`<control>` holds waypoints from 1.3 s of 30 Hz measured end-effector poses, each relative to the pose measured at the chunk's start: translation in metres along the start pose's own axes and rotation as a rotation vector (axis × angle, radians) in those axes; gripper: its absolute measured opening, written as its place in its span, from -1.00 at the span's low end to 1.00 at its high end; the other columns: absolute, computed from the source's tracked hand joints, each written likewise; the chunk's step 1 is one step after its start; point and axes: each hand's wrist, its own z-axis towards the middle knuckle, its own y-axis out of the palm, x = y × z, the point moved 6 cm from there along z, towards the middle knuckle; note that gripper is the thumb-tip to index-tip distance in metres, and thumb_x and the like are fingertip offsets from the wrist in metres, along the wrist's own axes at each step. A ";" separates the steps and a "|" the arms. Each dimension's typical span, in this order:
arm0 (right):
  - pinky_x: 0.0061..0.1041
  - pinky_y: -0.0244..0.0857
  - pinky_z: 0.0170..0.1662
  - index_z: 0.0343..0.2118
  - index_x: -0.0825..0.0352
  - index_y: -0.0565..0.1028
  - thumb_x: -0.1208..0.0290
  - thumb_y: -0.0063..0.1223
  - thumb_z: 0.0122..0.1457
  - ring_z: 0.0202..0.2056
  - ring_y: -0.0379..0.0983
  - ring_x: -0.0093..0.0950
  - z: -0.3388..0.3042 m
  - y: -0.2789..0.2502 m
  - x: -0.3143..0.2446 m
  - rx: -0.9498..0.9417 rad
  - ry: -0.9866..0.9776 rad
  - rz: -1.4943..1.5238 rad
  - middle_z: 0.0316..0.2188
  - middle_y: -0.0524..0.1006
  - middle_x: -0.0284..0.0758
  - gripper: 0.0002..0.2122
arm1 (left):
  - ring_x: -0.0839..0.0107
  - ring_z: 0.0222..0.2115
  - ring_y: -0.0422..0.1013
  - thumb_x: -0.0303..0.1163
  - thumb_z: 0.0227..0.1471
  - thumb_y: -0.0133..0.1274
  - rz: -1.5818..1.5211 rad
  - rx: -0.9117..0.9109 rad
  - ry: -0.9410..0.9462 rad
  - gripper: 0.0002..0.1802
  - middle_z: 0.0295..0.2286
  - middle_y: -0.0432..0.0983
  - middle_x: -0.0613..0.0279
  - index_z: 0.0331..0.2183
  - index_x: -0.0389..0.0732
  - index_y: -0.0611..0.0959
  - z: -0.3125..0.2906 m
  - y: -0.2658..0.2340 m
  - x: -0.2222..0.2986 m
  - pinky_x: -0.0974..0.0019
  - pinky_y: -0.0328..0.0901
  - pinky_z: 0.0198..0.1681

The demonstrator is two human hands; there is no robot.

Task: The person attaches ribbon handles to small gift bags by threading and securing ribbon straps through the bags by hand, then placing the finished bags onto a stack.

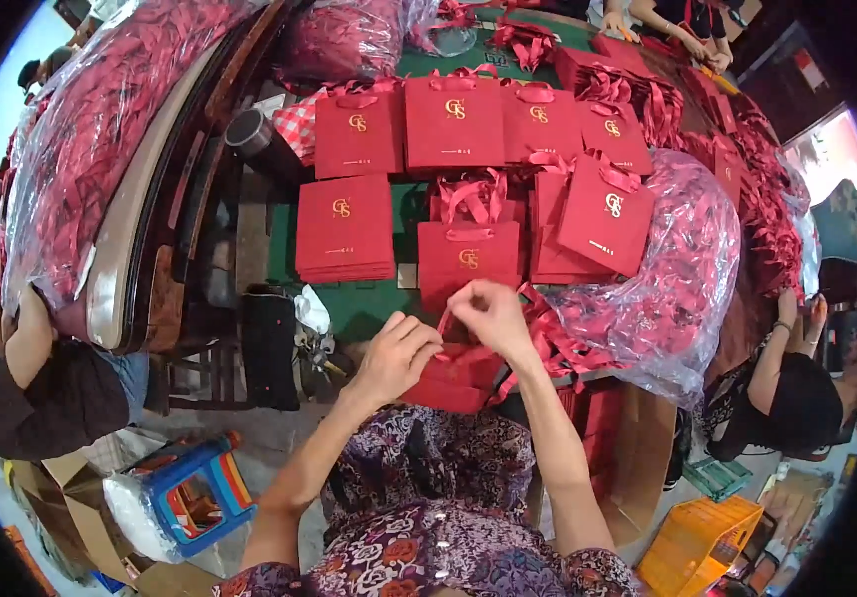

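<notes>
My left hand [398, 360] and my right hand [491, 316] are close together at the table's near edge, fingers pinched on a narrow red ribbon [444, 324] that runs between them. Below my hands, a red paper bag [448, 383] rests near my lap. Just beyond them stands another red gift bag [469, 249] with a gold emblem and a ribbon handle. More loose red ribbons [558, 343] lie to the right of my right hand. My fingers partly hide the ribbon's ends.
A stack of flat red bags [345, 227] lies at left, with a row of upright bags [455, 122] behind. Clear plastic sacks [687, 249] of ribboned bags crowd the right. A dark cylinder [251, 134] stands far left. An orange crate [697, 545] sits low right. Other people work around the table.
</notes>
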 end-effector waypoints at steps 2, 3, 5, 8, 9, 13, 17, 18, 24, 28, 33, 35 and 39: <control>-0.48 0.39 -0.31 -0.38 0.38 0.63 0.36 0.21 0.11 -0.42 0.56 -0.49 0.006 -0.013 -0.004 0.099 -0.049 0.009 -0.46 0.62 -0.27 -0.84 | 0.17 -0.40 0.35 -0.54 -0.07 0.24 0.014 0.006 -0.026 -0.88 -0.44 0.48 0.19 -0.41 -0.24 0.61 -0.002 0.004 -0.005 0.24 0.29 -0.31; -0.48 0.39 -0.31 -0.38 0.38 0.63 0.36 0.21 0.11 -0.42 0.56 -0.49 0.003 -0.016 -0.005 0.103 -0.048 0.010 -0.46 0.62 -0.27 -0.84 | 0.14 -0.37 0.37 -0.53 -0.06 0.22 0.024 0.019 -0.088 -0.88 -0.42 0.49 0.17 -0.41 -0.24 0.60 -0.003 0.004 -0.010 0.22 0.30 -0.29; -0.47 0.38 -0.28 -0.35 0.37 0.62 0.35 0.21 0.14 -0.40 0.55 -0.42 -0.003 -0.025 -0.017 0.198 -0.151 -0.138 -0.43 0.60 -0.24 -0.83 | 0.13 -0.35 0.42 -0.49 -0.03 0.22 0.027 0.018 -0.211 -0.87 -0.40 0.51 0.14 -0.37 -0.23 0.60 -0.010 0.005 -0.026 0.19 0.33 -0.31; -0.41 0.36 -0.28 -0.33 0.36 0.60 0.37 0.17 0.18 -0.39 0.54 -0.35 -0.015 -0.040 -0.014 0.289 -0.134 -0.147 -0.44 0.57 -0.22 -0.85 | 0.16 -0.39 0.45 -0.46 -0.02 0.24 -0.064 -0.026 -0.406 -0.83 -0.41 0.51 0.14 -0.33 -0.24 0.61 -0.023 0.014 -0.046 0.20 0.34 -0.37; -0.37 0.37 -0.30 -0.35 0.36 0.60 0.35 0.18 0.17 -0.39 0.55 -0.31 -0.018 -0.043 -0.013 0.301 -0.128 -0.179 -0.45 0.57 -0.21 -0.84 | 0.20 -0.43 0.45 -0.44 -0.01 0.25 -0.060 0.007 -0.415 -0.82 -0.43 0.51 0.14 -0.31 -0.23 0.62 -0.026 0.015 -0.049 0.21 0.35 -0.42; -0.27 0.40 -0.30 -0.39 0.34 0.61 0.24 0.23 0.13 -0.36 0.56 -0.20 -0.026 -0.038 -0.005 0.275 -0.072 -0.384 -0.43 0.59 -0.18 -0.77 | 0.21 -0.45 0.41 -0.40 -0.06 0.30 0.025 0.156 -0.411 -0.78 -0.44 0.56 0.19 -0.32 -0.20 0.62 -0.012 0.008 -0.043 0.22 0.34 -0.39; -0.17 0.41 -0.28 -0.45 0.31 0.64 0.06 0.24 0.08 -0.34 0.57 -0.15 -0.020 -0.021 0.001 0.180 0.040 -0.581 -0.44 0.60 -0.15 -0.66 | 0.22 -0.38 0.43 -0.32 -0.17 0.38 0.133 0.119 -0.392 -0.67 -0.46 0.62 0.29 -0.30 -0.16 0.65 0.003 0.017 -0.038 0.18 0.34 -0.29; -0.20 0.41 -0.31 -0.44 0.30 0.65 0.05 0.25 0.07 -0.38 0.56 -0.16 -0.018 -0.015 0.006 0.199 0.015 -0.586 -0.46 0.59 -0.16 -0.66 | 0.22 -0.38 0.43 -0.32 -0.17 0.38 0.135 0.119 -0.393 -0.67 -0.46 0.62 0.29 -0.30 -0.16 0.65 0.004 0.019 -0.038 0.18 0.34 -0.29; -0.47 0.40 -0.37 -0.34 0.38 0.60 0.34 0.26 0.10 -0.47 0.56 -0.45 -0.019 -0.006 0.022 0.195 -0.026 -0.353 -0.48 0.60 -0.25 -0.81 | 0.24 -0.44 0.42 -0.40 -0.12 0.33 0.139 0.149 -0.429 -0.77 -0.45 0.63 0.26 -0.34 -0.17 0.66 -0.001 0.030 -0.049 0.21 0.35 -0.37; -0.56 0.39 -0.34 -0.33 0.39 0.57 0.46 0.21 0.14 -0.46 0.54 -0.58 -0.026 -0.013 0.016 0.203 -0.012 -0.051 -0.49 0.62 -0.32 -0.88 | 0.42 -0.51 0.38 -0.41 -0.05 0.30 -0.106 0.284 -0.608 -0.76 -0.49 0.61 0.27 -0.26 -0.17 0.72 -0.015 0.028 -0.058 0.35 0.33 -0.41; -0.60 0.40 -0.22 -0.26 0.44 0.59 0.50 0.21 0.17 -0.34 0.52 -0.65 -0.027 -0.007 0.013 0.110 -0.023 0.071 -0.39 0.64 -0.38 -0.87 | 0.44 -0.46 0.42 -0.42 -0.07 0.31 -0.083 0.273 -0.526 -0.82 -0.49 0.60 0.24 -0.32 -0.18 0.76 -0.009 0.029 -0.034 0.38 0.36 -0.34; -0.61 0.40 -0.22 -0.24 0.42 0.61 0.49 0.22 0.17 -0.34 0.51 -0.66 -0.026 -0.002 0.012 0.093 -0.025 0.098 -0.39 0.64 -0.40 -0.85 | 0.38 -0.42 0.46 -0.43 -0.07 0.30 -0.030 0.261 -0.464 -0.84 -0.45 0.64 0.20 -0.34 -0.19 0.75 -0.008 0.031 -0.030 0.33 0.38 -0.32; -0.64 0.38 -0.25 -0.24 0.42 0.61 0.47 0.22 0.18 -0.35 0.49 -0.69 -0.025 0.002 0.016 0.084 0.007 0.145 -0.38 0.64 -0.43 -0.85 | 0.30 -0.41 0.45 -0.42 -0.08 0.30 0.002 0.259 -0.470 -0.86 -0.44 0.66 0.17 -0.37 -0.19 0.74 -0.008 0.030 -0.027 0.25 0.37 -0.28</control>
